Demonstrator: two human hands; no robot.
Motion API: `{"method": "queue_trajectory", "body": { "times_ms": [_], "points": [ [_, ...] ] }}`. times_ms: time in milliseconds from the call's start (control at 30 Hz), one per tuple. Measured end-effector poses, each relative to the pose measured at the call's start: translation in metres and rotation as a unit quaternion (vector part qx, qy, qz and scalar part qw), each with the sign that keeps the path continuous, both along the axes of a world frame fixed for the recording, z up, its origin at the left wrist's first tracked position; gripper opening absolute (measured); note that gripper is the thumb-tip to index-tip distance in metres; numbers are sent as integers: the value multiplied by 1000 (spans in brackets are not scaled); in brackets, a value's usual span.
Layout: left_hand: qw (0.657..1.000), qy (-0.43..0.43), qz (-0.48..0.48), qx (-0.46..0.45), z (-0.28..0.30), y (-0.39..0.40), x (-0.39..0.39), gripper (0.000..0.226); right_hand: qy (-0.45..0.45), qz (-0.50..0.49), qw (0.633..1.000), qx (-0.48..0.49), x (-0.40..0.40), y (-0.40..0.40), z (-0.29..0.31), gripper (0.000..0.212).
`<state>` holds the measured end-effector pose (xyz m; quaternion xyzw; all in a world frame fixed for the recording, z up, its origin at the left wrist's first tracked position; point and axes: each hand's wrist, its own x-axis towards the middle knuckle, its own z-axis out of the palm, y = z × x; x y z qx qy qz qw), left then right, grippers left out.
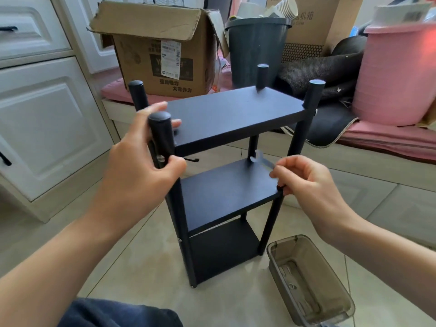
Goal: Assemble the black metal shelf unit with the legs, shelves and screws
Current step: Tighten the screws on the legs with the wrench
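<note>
A dark trouser knee (122,313) lies nearest; beyond it on the floor tiles (146,263) stands the shelf unit (226,185), left hand (144,166) grasping its near leg (165,147), right hand (304,182) pinching a small spanner (263,161), which may slip, leaving the screw (161,158) loose.

Shelf unit (226,114): matt black, smooth boards w/ round legs. Wrench (263,161) shiny metal. Bin (339,300) translucent smoky plastic; floor tiles (141,263) glossy.
</note>
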<state>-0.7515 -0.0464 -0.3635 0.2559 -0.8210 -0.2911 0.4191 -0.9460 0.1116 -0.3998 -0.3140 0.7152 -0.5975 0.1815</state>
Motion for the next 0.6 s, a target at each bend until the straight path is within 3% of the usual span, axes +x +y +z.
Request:
{"method": "queue_trajectory", "body": {
  "times_ms": [267,400,500,600],
  "points": [
    [990,31,140,-14,-4,-23,3,86,-161,-87,974,-130,-31,-4,15,17],
    [967,-10,224,-125,-4,-30,1,88,-297,-130,925,-199,-48,-11,14,18],
    [955,-55,200,-212,-6,-18,-8,77,-319,-126,917,-203,-56,-17,13,33],
    [946,-106,146,-269,-14,-8,-18,65,-305,-129,923,-196,-57,-24,13,34]
  ]
}}
